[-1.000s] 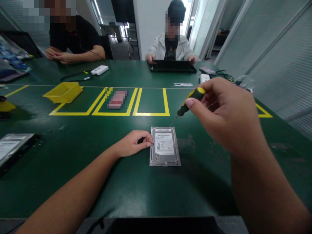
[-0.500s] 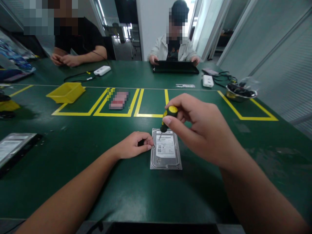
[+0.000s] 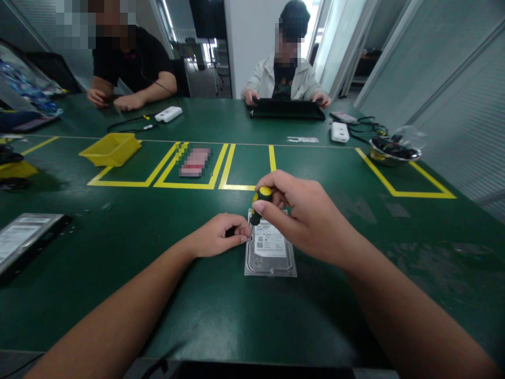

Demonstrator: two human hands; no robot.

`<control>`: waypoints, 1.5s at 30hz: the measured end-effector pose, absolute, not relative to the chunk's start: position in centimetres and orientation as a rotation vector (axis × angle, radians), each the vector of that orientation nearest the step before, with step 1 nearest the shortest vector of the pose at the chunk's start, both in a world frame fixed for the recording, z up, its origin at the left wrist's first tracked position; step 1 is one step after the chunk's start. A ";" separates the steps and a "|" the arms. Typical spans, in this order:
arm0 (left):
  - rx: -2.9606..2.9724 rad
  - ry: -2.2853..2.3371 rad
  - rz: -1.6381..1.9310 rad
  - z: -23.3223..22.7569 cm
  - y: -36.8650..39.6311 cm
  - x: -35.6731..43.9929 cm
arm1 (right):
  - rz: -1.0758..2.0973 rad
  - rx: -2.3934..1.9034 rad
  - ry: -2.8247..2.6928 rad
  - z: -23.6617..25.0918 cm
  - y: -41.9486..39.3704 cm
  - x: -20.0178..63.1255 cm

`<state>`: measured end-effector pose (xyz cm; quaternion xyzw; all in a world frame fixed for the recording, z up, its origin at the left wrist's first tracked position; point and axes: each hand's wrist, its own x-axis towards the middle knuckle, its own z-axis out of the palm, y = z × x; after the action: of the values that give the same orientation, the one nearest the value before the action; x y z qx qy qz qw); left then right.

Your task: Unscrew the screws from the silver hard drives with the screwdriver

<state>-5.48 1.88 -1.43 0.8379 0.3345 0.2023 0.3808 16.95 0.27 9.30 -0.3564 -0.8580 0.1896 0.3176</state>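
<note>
A silver hard drive (image 3: 270, 253) with a white label lies flat on the green table (image 3: 221, 310) in front of me. My left hand (image 3: 216, 236) rests on the table against the drive's left edge, fingers curled, thumb and forefinger touching the casing. My right hand (image 3: 303, 216) grips a screwdriver (image 3: 258, 203) with a yellow and black handle, held nearly upright over the drive's far left corner. The tip is hidden behind my fingers.
A yellow bin (image 3: 111, 149) sits at the far left among yellow tape boxes. Another drive (image 3: 21, 243) lies at the left edge. A metal bowl (image 3: 395, 151) stands far right. Two people sit across the table, one at a black tray (image 3: 286, 109).
My right hand has brought the screwdriver from above and to the right down and leftward onto the drive's far left corner. My left hand has stayed at the drive's edge.
</note>
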 end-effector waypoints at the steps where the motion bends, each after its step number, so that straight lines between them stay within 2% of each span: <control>1: 2.142 0.854 0.516 -1.4 1.9 -5.5 | 0.501 -0.936 -2.256 9.2 0.3 16.9; 45: 2.188 0.875 0.533 -2.1 2.1 -5.7 | 0.382 -0.780 -2.431 9.7 0.1 17.4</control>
<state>-5.71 2.07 -2.10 0.8467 0.3386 0.2062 0.3549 17.36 0.12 9.66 -0.2905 -0.9050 0.1423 0.2762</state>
